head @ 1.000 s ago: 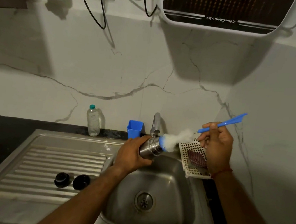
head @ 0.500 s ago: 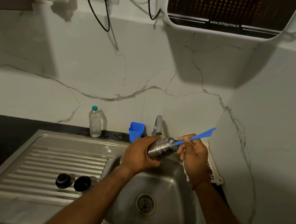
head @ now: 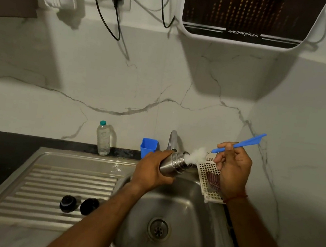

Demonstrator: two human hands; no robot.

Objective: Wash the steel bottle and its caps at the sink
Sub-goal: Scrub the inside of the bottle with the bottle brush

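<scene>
Above basin (head: 184, 240) back edge: left hand (head: 152, 169) wrapped round tilted steel bottle (head: 174, 163), right hand (head: 232, 170) pinching brush (head: 238, 143) handle, bristles at mouth; keep brush in line with neck, push deep, twist; caps (head: 67, 204) left of basin.

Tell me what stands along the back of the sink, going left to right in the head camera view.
clear plastic bottle → blue cup → tap → white mesh tray
</scene>
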